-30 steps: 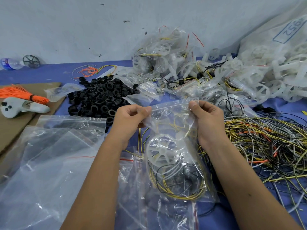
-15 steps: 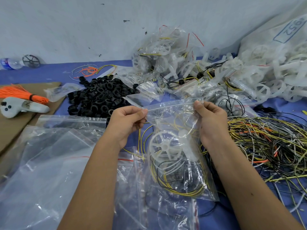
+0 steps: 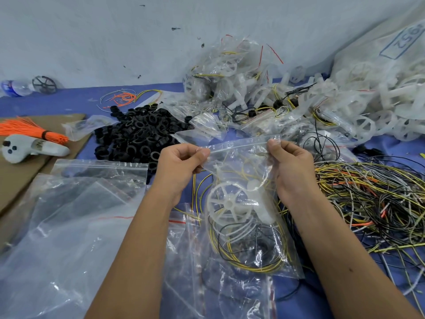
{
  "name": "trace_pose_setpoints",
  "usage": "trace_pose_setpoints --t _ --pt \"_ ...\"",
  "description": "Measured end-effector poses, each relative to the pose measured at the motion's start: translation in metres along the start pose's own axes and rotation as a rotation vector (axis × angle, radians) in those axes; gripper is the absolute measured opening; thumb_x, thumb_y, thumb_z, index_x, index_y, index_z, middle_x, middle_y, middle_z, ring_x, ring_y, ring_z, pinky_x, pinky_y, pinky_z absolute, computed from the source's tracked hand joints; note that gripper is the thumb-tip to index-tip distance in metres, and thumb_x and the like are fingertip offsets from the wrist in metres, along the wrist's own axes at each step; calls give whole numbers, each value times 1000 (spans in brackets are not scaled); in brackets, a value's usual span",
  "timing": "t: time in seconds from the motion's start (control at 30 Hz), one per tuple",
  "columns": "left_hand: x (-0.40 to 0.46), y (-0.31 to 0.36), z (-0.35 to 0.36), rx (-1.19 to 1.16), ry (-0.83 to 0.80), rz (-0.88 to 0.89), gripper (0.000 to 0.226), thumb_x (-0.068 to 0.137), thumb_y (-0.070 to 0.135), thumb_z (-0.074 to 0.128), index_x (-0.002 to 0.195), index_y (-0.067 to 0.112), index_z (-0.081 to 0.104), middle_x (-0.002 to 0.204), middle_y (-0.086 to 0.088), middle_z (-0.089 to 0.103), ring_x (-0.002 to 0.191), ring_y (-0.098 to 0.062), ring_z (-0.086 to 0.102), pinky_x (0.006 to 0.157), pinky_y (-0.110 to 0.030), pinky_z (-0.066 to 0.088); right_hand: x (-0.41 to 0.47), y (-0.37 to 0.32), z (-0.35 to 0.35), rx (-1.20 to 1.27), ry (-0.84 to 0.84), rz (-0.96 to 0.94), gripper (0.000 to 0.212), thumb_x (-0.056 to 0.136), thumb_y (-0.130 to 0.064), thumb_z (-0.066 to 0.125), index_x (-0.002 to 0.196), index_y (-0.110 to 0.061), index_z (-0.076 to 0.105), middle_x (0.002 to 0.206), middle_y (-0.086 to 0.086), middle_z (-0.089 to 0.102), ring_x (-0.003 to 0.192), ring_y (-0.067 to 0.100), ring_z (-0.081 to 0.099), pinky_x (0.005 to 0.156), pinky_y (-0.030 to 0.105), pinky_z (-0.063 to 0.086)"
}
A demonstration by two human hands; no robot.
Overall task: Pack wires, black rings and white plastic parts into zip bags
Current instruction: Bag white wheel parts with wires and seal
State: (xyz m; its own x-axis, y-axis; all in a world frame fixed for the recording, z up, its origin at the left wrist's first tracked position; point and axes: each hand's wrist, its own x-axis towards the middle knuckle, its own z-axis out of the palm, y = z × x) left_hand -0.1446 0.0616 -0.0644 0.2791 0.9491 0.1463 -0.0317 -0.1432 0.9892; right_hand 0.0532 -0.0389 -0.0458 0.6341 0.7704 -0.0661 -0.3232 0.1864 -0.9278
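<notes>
— While we hold the zip bag [image 3: 243,203] up over the middle of the desk [image 3: 76,100], where do our hands sit on it?

— At its top strip. Our left hand [image 3: 179,166] pinches the left end between thumb and curled fingers, and our right hand [image 3: 292,166] pinches the right end the same way; the bag hangs below and between them.

— What do we see inside it?

— A white plastic part [image 3: 227,203], wheel-shaped with spokes, lies below our hands, and coiled wires [image 3: 253,254], yellow and black, sit at the bottom.

— And the other stock?

— The black rings [image 3: 138,137] are heaped beyond our left hand, toward the far edge. Loose wires [image 3: 368,199] tangle just right of our right hand. Packed bags [image 3: 230,84] pile against the far edge, and empty bags [image 3: 69,215] lie on the near left side.
</notes>
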Motion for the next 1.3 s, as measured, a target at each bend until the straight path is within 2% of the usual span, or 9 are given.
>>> trace_pose_setpoints --t 0.23,0.43,0.53,0.63,0.87,0.97,1.1,1.2,1.3 --pt "2 -3 1 7 -4 -1 22 93 13 75 71 16 71 60 4 64 55 -6 54 58 -19 51 0 2 1 31 -27 3 15 94 -8 69 79 -8 70 70 3 68 66 15 63 70 30 60" --pt "1 -6 5 10 2 45 20 91 7 75 87 -10 67 70 1 69 64 -7 62 63 -19 53 0 2 2 40 -66 -31 16 95 -5 66 80 -6 69 63 -3 67 56 4 61 58 15 52" --pt "-1 -2 5 3 -33 28 13 93 9 73 80 6 74 69 2 70 61 -7 59 61 -19 52 -1 2 2 28 -78 -30 19 95 -6 66 77 -8 69 63 -3 66 56 6 60 57 17 52" --pt "-5 -1 10 6 -87 26 22 92 11 75 74 23 78 72 3 75 60 -6 61 59 -18 51 -2 4 5 -12 -98 -22 27 95 -8 67 69 -13 69 63 -1 62 58 12 54 60 23 49" --pt "-7 0 15 51 -40 48 13 92 9 75 81 17 74 70 9 75 66 1 68 62 -14 52 -1 10 9 -16 -110 -7 29 95 -8 68 67 -14 69 64 1 62 60 14 57 73 36 52" --pt "-9 -3 17 87 -62 17 8 90 14 77 86 8 76 72 8 75 65 -1 66 60 -15 50 -1 12 10 -37 -105 -18 27 95 -8 68 69 -13 68 62 -1 62 58 12 57 67 31 53" --pt "-8 -2 17 120 -29 30 9 88 7 79 82 0 76 69 4 75 65 -3 67 64 -16 51 0 14 10 -52 -102 -11 24 95 -10 68 72 -12 67 64 1 60 61 17 54 71 38 49" --pt "-8 0 15 104 -13 20 7 87 5 79 80 3 76 70 -2 75 65 -9 67 65 -21 53 0 14 8 -74 -107 -31 22 95 -11 68 73 -12 68 64 -1 59 60 13 53 65 31 51" --pt "-9 2 12 155 2 48 5 85 10 82 86 14 79 83 2 78 79 -11 71 74 -24 56 0 14 8 -95 -125 -55 21 95 -12 68 74 -11 68 65 -1 59 62 14 54 62 25 50"
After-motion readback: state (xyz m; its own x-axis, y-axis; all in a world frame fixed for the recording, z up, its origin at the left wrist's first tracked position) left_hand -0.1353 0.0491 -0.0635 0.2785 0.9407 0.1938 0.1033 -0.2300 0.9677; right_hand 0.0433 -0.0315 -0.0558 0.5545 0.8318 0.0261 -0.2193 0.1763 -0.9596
